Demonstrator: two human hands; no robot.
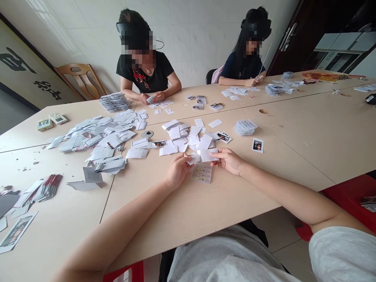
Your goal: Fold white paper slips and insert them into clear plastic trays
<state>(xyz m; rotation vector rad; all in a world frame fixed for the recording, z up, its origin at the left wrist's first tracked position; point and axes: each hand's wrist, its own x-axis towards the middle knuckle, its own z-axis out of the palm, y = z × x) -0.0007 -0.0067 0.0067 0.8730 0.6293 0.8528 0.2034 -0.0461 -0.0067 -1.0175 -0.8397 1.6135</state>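
My left hand pinches a small white card between thumb and fingers. Just beside it, my right hand grips another white card by its right end. The two cards meet or overlap at their inner edges. Directly below them on the table lies a clear plastic box with several compartments and small yellowish items inside. Behind my hands spreads a loose pile of white cards, a few showing dark printed pictures. One printed card lies apart to the right.
A large heap of white papers covers the table's left middle. A stack of clear boxes stands right of the cards. Across the table, two people handle small items. Two calculators sit at the far left.
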